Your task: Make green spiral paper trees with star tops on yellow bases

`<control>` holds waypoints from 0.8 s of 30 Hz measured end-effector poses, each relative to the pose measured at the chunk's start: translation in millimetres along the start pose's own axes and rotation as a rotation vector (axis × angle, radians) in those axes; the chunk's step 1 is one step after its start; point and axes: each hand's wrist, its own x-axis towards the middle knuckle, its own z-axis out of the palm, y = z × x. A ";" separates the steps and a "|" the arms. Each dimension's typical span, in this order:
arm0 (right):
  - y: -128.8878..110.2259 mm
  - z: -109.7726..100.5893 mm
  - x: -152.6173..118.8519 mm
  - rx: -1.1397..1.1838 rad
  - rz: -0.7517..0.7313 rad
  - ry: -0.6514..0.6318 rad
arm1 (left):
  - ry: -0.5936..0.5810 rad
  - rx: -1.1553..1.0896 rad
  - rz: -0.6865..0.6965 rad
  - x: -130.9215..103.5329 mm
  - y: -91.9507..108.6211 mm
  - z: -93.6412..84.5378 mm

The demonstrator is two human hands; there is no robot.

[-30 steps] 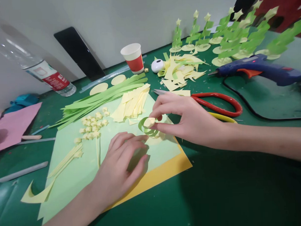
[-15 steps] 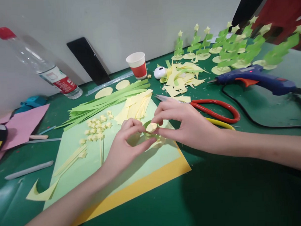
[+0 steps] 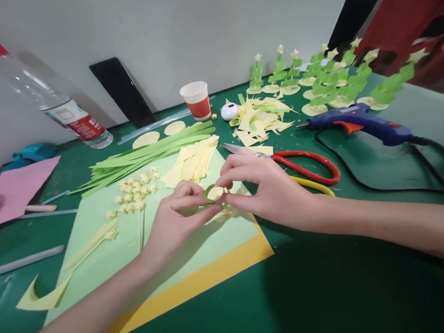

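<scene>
Over the light green sheet [image 3: 195, 245], both of my hands pinch one small paper piece [image 3: 214, 193], pale yellow with a curl of green paper around it. My left hand [image 3: 176, 212] grips it from the left between thumb and fingers. From the right, my right hand [image 3: 261, 187] holds it with thumb and fingertips. Pale yellow paper [image 3: 225, 214] shows just beneath the fingers; whether it is joined to the held piece I cannot tell. Left of my left hand lie several folded yellow paper stars [image 3: 135, 191]. Yellow paper strips [image 3: 192, 160] and green strips [image 3: 152, 152] lie beyond it.
Red-handled scissors [image 3: 309, 166] lie beside my right hand, near a blue glue gun [image 3: 362, 122] with a black cord. Several star-topped paper plants [image 3: 317, 80] stand at the back right. A paper cup [image 3: 197, 100], a bottle [image 3: 70, 113] and a phone [image 3: 121, 90] stand along the wall.
The view has shifted slightly, so most things sit a little further left. Both hands keep their pinch on the paper piece, which appears turned slightly.
</scene>
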 end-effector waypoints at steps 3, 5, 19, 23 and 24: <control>-0.7 -0.4 1.0 0.007 0.014 -0.002 | 0.034 0.000 -0.018 -0.9 -1.2 1.3; -1.2 -0.4 1.2 0.005 0.025 -0.005 | 0.094 0.005 -0.024 -1.4 -2.5 2.2; -0.1 1.7 0.7 0.015 -0.004 0.043 | 0.120 0.019 0.188 1.0 0.7 2.7; 0.5 0.9 -0.4 0.005 0.001 0.036 | 0.123 0.085 0.248 1.0 -0.4 2.6; 0.4 0.7 -0.5 0.000 0.000 0.033 | 0.121 0.097 0.247 0.8 -0.7 2.4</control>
